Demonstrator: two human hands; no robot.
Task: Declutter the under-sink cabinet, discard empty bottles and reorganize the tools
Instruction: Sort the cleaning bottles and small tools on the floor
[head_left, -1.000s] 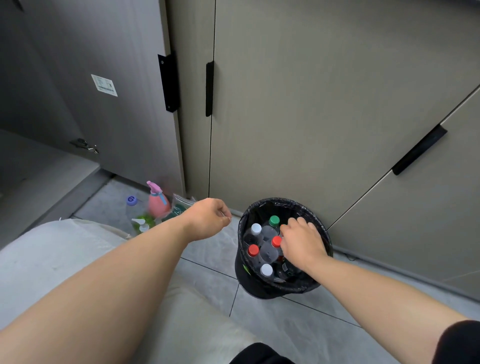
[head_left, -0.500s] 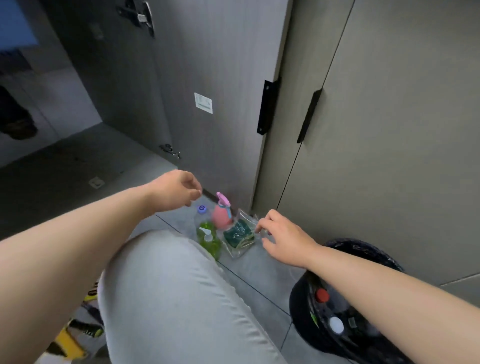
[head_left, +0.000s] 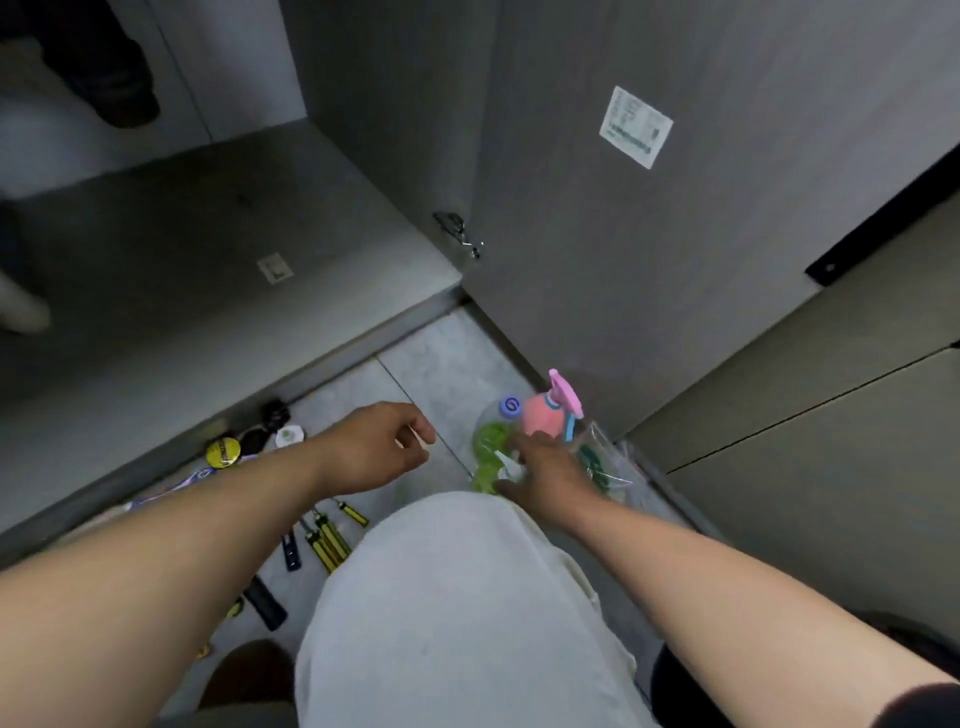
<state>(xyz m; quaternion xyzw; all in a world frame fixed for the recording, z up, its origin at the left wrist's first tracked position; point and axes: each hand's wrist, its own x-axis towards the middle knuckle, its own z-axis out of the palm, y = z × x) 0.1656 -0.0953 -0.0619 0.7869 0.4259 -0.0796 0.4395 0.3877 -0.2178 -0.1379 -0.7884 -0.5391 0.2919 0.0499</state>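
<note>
Crouched over grey tile floor (head_left: 441, 364) before an open under-sink cabinet (head_left: 218, 249).

Bare, dark grey cabinet base, raised a step above the tiles; open door (head_left: 649, 270) at right, white label (head_left: 636, 127) stuck on its inner face, hinge (head_left: 457, 231) at its foot. Pale trouser knee (head_left: 457, 597) filling the lower middle. On the tiles by the door: green bottle (head_left: 488, 457), pink spray bottle (head_left: 545, 418), blue-capped bottle (head_left: 510, 405), clear bag of green pads (head_left: 605, 467), all crowded together. Left of the knee: yellow-handled tools (head_left: 332, 535), black handle (head_left: 265, 603), yellow tape roll (head_left: 223, 452). Right hand (head_left: 545, 467) spread, fingers (head_left: 524, 441) down among the bottles, touching the green one; grip not discernible. Left hand (head_left: 374, 447) loosely curled above the floor, holding nothing.
</note>
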